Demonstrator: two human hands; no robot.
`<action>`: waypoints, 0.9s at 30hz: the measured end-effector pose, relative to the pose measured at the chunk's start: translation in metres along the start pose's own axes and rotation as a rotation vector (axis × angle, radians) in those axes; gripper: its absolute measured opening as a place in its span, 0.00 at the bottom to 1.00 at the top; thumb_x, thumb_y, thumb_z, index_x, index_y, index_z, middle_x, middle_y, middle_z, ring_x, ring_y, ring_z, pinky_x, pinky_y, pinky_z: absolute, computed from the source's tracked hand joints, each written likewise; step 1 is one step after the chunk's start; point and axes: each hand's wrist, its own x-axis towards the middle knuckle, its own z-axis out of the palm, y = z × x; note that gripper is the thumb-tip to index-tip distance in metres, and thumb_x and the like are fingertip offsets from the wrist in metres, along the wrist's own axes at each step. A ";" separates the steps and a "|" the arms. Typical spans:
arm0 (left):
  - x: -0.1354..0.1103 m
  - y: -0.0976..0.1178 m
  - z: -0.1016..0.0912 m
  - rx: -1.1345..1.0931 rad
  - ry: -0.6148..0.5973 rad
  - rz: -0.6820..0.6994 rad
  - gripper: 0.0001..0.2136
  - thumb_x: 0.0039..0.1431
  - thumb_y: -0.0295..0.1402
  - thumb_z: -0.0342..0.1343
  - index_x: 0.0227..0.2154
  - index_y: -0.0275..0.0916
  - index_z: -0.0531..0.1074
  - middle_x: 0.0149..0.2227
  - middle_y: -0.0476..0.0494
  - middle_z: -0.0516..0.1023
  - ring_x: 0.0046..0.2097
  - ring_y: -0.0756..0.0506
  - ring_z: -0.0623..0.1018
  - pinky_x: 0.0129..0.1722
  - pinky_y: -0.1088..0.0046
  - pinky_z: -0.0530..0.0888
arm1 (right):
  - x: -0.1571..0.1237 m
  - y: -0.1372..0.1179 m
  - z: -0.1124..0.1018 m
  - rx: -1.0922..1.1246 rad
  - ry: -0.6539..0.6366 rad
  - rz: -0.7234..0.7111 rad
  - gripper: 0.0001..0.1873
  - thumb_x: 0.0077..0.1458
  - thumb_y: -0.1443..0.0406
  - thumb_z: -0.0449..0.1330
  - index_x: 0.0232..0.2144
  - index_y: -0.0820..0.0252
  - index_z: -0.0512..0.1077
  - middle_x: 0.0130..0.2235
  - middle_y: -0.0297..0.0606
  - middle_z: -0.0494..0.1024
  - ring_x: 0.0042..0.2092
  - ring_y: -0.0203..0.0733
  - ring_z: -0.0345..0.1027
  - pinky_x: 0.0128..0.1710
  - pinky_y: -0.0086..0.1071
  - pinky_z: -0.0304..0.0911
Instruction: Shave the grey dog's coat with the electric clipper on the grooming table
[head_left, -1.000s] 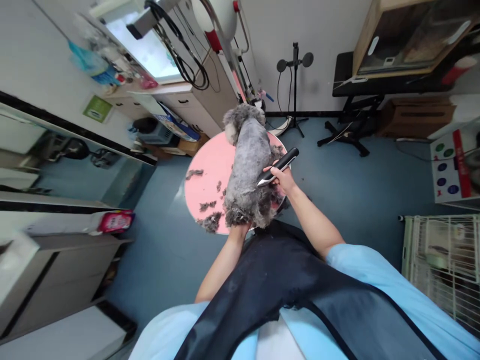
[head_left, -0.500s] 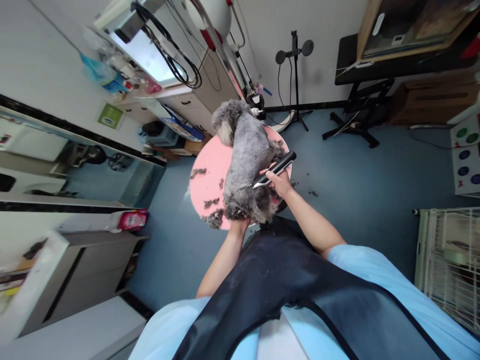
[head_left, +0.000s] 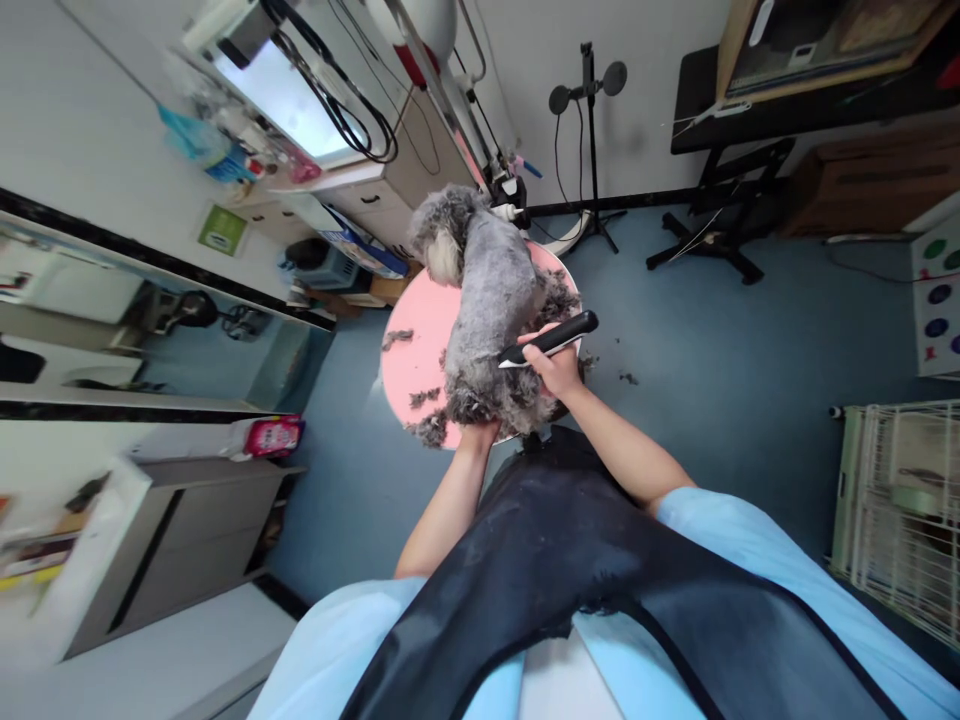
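A grey curly-haired dog (head_left: 495,285) stands on a round pink grooming table (head_left: 409,370), its head turned to the left and its back clipped short. My right hand (head_left: 559,370) is closed around black hair clippers (head_left: 559,335), whose pale blade end touches or nearly touches the coat at the dog's rump. My left hand (head_left: 480,432) reaches under the dog's shaggy rear end. Its fingers are hidden by the fur. Cut tufts of grey hair (head_left: 427,428) lie on the left part of the table.
A metal grooming arm (head_left: 431,70) rises behind the dog. A black stand (head_left: 591,150) with two round pads is by the wall. At the right are a black wheeled stand (head_left: 705,235) and a white wire cage (head_left: 907,510). Cabinets (head_left: 202,520) line the left.
The clippers have shifted slightly to the left along the dog's rump and lie flatter. The dog's head has moved a little to the left. My left hand stays under the rear.
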 end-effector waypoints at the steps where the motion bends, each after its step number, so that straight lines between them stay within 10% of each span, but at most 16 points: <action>1: 0.001 0.000 0.000 0.007 -0.030 0.010 0.22 0.68 0.45 0.41 0.40 0.41 0.80 0.46 0.40 0.82 0.51 0.41 0.79 0.56 0.60 0.76 | -0.007 0.001 0.002 -0.054 -0.018 -0.030 0.13 0.50 0.56 0.68 0.35 0.53 0.70 0.37 0.33 0.81 0.37 0.41 0.76 0.42 0.37 0.73; 8: 0.006 -0.001 -0.003 0.015 0.047 0.052 0.22 0.68 0.42 0.41 0.35 0.42 0.79 0.38 0.41 0.83 0.50 0.42 0.80 0.56 0.61 0.75 | -0.065 0.005 -0.003 -0.259 -0.113 -0.152 0.12 0.50 0.59 0.67 0.38 0.52 0.74 0.40 0.38 0.81 0.43 0.46 0.76 0.50 0.44 0.71; 17: 0.003 -0.002 0.001 0.016 -0.043 0.043 0.21 0.68 0.45 0.45 0.38 0.39 0.80 0.40 0.40 0.84 0.44 0.43 0.81 0.55 0.62 0.76 | -0.032 -0.002 0.002 -0.245 -0.018 -0.151 0.15 0.51 0.56 0.68 0.39 0.52 0.72 0.43 0.40 0.80 0.47 0.48 0.75 0.57 0.48 0.67; 27: -0.007 0.014 0.007 0.146 0.015 -0.015 0.22 0.67 0.44 0.41 0.34 0.39 0.79 0.35 0.38 0.82 0.41 0.42 0.80 0.51 0.61 0.77 | -0.106 0.021 0.013 -0.214 -0.022 -0.130 0.20 0.53 0.52 0.67 0.42 0.51 0.63 0.46 0.42 0.81 0.48 0.48 0.78 0.52 0.48 0.72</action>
